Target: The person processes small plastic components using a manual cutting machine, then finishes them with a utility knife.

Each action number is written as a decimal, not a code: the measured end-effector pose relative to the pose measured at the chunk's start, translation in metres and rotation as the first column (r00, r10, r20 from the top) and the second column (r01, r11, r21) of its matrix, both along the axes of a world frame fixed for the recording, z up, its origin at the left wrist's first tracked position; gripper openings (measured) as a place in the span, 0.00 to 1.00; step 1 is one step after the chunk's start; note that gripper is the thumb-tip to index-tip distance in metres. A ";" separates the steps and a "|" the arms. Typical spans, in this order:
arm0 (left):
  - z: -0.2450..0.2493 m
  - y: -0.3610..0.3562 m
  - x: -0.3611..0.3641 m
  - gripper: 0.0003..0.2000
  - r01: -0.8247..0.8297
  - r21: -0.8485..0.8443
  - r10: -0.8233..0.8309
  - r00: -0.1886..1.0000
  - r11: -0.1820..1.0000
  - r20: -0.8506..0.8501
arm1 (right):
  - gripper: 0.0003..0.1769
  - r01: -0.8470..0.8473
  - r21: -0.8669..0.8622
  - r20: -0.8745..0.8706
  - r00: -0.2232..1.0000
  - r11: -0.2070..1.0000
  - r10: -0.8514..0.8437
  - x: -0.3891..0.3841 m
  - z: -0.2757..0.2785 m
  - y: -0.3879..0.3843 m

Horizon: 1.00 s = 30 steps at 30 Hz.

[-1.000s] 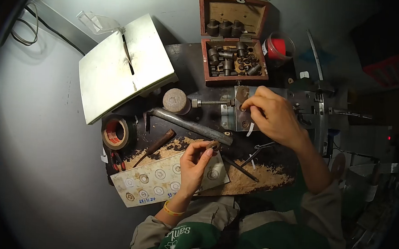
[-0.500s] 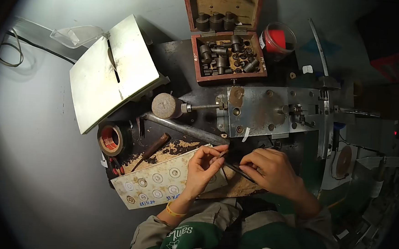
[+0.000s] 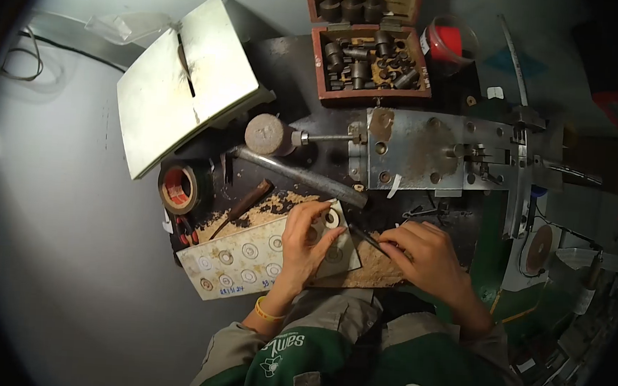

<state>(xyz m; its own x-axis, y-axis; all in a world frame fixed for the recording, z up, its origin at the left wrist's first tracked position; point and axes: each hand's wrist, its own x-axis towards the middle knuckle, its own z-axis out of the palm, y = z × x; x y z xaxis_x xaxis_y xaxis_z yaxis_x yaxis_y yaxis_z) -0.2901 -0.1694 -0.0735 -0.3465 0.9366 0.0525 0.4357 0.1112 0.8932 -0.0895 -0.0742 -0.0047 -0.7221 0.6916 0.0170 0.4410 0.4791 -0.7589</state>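
My left hand (image 3: 304,246) holds a small pale ring (image 3: 331,218) between thumb and forefinger, over the right part of a light board (image 3: 223,273) marked with circles and blue writing. A thin dark rod-like tool (image 3: 368,238) is gripped in my right hand (image 3: 425,257), its tip pointing left toward the ring without touching it. Wood shavings (image 3: 375,269) lie beneath the tool.
A metal fixture (image 3: 413,170) lies beyond my hands, with a metal tube (image 3: 296,177) left of it. Farther back stand a wooden box (image 3: 371,95) of metal parts and a red-filled tub (image 3: 447,46). Tape (image 3: 179,188), a wooden-handled tool (image 3: 250,199) and a white panelled device (image 3: 151,105) are leftward.
The view has shifted, so the bench items appear higher and farther right. My hands have moved apart, and the ring now shows in my left fingers.
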 end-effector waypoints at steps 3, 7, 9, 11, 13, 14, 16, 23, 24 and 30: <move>-0.003 -0.024 -0.019 0.21 -0.057 -0.016 0.054 0.985 0.998 -0.162 | 0.04 0.009 -0.022 0.068 0.998 1.000 -0.007 0.002 0.004 -0.007; -0.016 -0.055 -0.041 0.21 -0.110 0.024 0.111 0.916 0.994 -0.385 | 0.04 0.014 -0.051 0.105 0.994 0.999 -0.009 0.000 -0.001 -0.021; -0.024 -0.064 -0.047 0.21 -0.108 -0.003 0.097 0.907 0.994 -0.410 | 0.05 0.012 -0.035 0.114 0.993 0.999 -0.007 -0.003 -0.006 -0.028; -0.029 -0.076 -0.051 0.22 -0.109 -0.027 0.090 0.916 0.994 -0.392 | 0.05 0.004 -0.031 0.120 0.993 1.000 0.000 -0.004 -0.006 -0.041; -0.030 -0.078 -0.053 0.23 -0.089 -0.004 0.080 0.922 0.996 -0.380 | 0.05 0.033 -0.062 0.152 0.988 0.998 -0.023 -0.001 -0.007 -0.049; -0.030 -0.078 -0.054 0.23 -0.079 0.007 0.076 0.925 0.997 -0.373 | 0.05 0.047 -0.076 0.169 0.985 0.996 -0.034 0.001 -0.007 -0.052; -0.028 -0.079 -0.063 0.20 -0.123 0.074 0.142 0.910 0.990 -0.389 | 0.05 0.083 -0.083 0.197 0.978 0.993 -0.065 0.003 -0.005 -0.057; -0.030 -0.084 -0.134 0.11 -0.262 -0.006 0.215 0.804 0.965 -0.555 | 0.05 0.089 -0.023 0.098 0.991 0.996 -0.086 -0.011 -0.002 -0.075; -0.033 -0.085 -0.143 0.10 -0.228 -0.053 0.164 0.824 0.972 -0.542 | 0.05 0.072 0.000 0.088 0.994 0.997 -0.071 -0.016 -0.002 -0.077; -0.021 -0.079 -0.147 0.05 -0.123 0.136 0.179 0.811 0.983 -0.557 | 0.12 0.015 0.177 0.070 0.997 0.984 -0.028 -0.048 0.010 -0.079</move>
<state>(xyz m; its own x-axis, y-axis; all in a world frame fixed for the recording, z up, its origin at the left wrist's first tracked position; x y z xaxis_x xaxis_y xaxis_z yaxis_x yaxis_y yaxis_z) -0.4369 -0.2482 -0.0946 -0.3665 0.8566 0.3632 0.8505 0.1502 0.5040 -0.1373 -0.1536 0.0051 -0.7108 0.6978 0.0886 0.5034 0.5925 -0.6289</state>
